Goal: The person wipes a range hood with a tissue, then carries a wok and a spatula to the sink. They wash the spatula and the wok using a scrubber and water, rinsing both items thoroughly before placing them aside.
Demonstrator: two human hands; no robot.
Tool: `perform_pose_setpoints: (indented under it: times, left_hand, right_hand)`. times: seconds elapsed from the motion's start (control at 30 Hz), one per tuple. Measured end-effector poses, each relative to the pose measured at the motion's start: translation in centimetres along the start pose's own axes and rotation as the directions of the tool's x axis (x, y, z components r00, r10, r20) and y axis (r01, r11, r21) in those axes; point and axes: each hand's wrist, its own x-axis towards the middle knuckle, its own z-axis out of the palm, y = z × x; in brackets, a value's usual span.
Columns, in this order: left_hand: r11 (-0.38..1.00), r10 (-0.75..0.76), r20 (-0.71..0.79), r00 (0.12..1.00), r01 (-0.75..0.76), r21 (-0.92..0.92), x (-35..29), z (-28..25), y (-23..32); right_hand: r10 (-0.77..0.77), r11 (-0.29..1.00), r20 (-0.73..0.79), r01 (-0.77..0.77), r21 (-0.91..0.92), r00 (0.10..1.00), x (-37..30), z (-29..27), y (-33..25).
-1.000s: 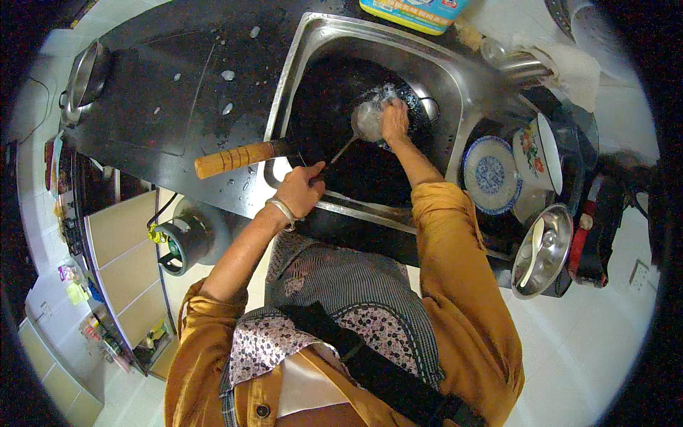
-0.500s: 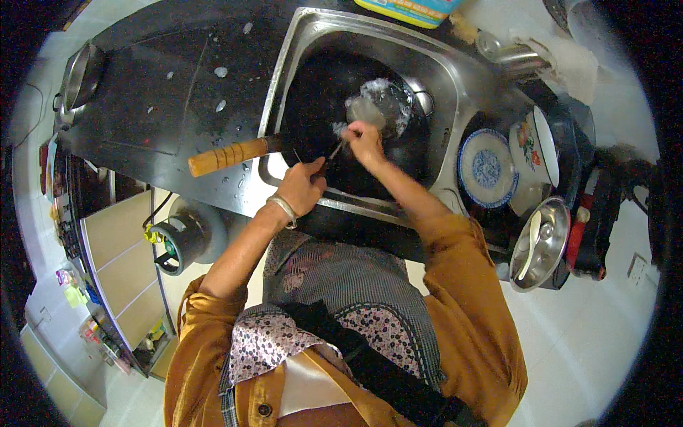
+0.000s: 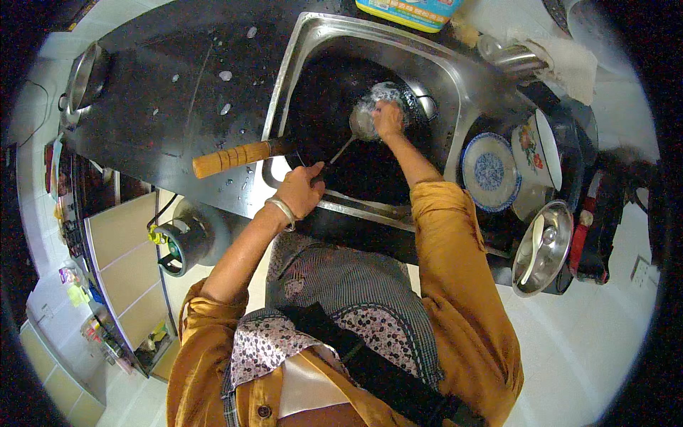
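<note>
A dark wok [image 3: 313,99] sits in the steel sink, its wooden handle [image 3: 231,158] reaching over the left rim. My left hand [image 3: 299,191], by the near rim, is closed round the dark handle end of a ladle [image 3: 343,149]. The ladle's round greyish head lies inside the wok, beside foamy water [image 3: 388,91]. Over that head and foam is my right hand [image 3: 388,119], fingers bent and pressed down; whatever they may hold is hidden.
The sink rim [image 3: 283,85] borders a wet black counter [image 3: 185,92]. To the right stand a blue-patterned plate [image 3: 489,172], a flowered enamel bowl [image 3: 537,153] and a steel bowl [image 3: 558,242] with a pale spoon. A gas cylinder [image 3: 188,242] stands below left.
My right hand has moved from the ladle's shaft up and to the right, onto its head and the foam. My left hand keeps its hold near the rim.
</note>
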Motion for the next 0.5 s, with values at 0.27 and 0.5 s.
perform_pose_setpoints:
  times: [0.27,0.5]
  left_hand:
    - [0.998,-0.067,0.036,0.997,0.067,0.006,-0.3,-0.1,0.0]
    - [0.900,-0.184,0.085,0.979,0.133,0.416,-0.6,-0.7,3.2]
  right_hand:
    - [-0.309,0.942,0.301,0.333,-0.032,0.902,-2.3,-1.8,2.7]
    - [-0.406,0.829,0.056,0.342,0.443,0.912,-2.9,2.3,0.5]
